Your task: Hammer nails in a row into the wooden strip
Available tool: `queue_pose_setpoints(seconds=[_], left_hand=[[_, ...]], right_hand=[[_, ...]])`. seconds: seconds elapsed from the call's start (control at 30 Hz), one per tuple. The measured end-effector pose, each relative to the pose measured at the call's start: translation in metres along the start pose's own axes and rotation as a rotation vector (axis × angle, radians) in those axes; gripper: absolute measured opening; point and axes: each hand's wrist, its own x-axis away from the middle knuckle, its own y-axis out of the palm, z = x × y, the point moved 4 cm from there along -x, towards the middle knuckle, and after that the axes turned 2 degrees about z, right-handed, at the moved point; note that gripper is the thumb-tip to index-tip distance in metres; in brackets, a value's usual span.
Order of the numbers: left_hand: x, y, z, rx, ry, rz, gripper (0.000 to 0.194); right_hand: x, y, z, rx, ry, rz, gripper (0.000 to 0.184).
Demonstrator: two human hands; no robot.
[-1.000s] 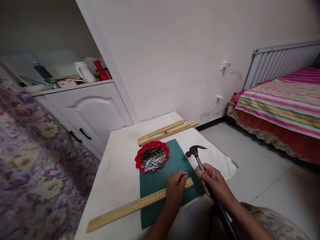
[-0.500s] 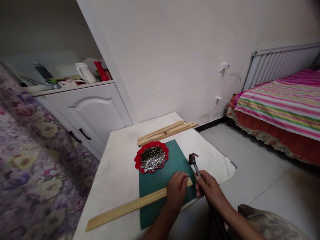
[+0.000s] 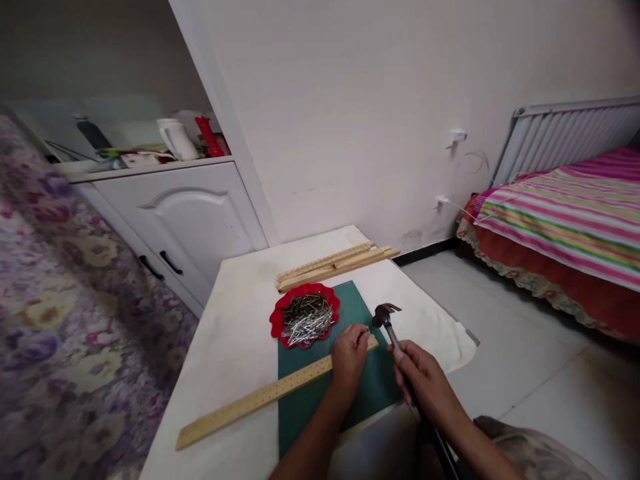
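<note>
A pale wooden strip (image 3: 260,398) with rows of small holes or dots lies slantwise, its right part over a green board (image 3: 305,413). Near the strip's right end, my left hand (image 3: 349,353) rests on it, thumb and fingers pinched around a nail (image 3: 369,329) whose small tip barely shows. My right hand (image 3: 425,379) is wrapped round the handle of a claw hammer (image 3: 386,315). The hammer's head is raised just right of my left fingertips, apart from them. A red scalloped bowl (image 3: 277,320) full of silvery and darker nails (image 3: 307,319) stands on the board's far left corner.
More wooden strips (image 3: 330,267) lie along the far side of the white table (image 3: 240,333). A white cabinet (image 3: 200,213) and a floral curtain (image 3: 90,320) are at left. To the right stands a bed (image 3: 560,207) with a striped cover.
My left hand and the wooden strip have shifted slightly away from me across the green board. The hammer head has turned and come nearer to my left fingertips. The view has moved a little.
</note>
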Motion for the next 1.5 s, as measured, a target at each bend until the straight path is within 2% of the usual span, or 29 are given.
queue_pose_setpoints(seconds=[0.13, 0.23, 0.73, 1.2, 1.33, 1.5], left_hand=[[0.0, 0.0, -0.002, 0.0, -0.013, -0.004, 0.018], [0.0, 0.001, -0.003, 0.007, -0.02, -0.009, 0.018], [0.0, 0.002, -0.006, -0.018, -0.055, 0.003, 0.018], [0.003, 0.003, -0.006, 0.065, -0.055, 0.017, 0.016], [0.002, 0.003, -0.007, 0.023, -0.058, 0.018, 0.016], [0.001, 0.003, -0.004, 0.015, -0.056, -0.021, 0.012]], right_hand=[[0.01, 0.002, -0.02, 0.044, -0.021, -0.056, 0.03], [0.013, 0.003, -0.026, 0.081, -0.016, -0.077, 0.031], [0.006, 0.013, -0.018, 0.213, -0.033, -0.124, 0.034], [0.008, 0.011, -0.02, 0.357, -0.099, -0.093, 0.036], [0.006, 0.01, -0.017, 0.28, -0.053, -0.098, 0.034], [-0.003, 0.009, -0.015, 0.153, -0.035, -0.025, 0.036]])
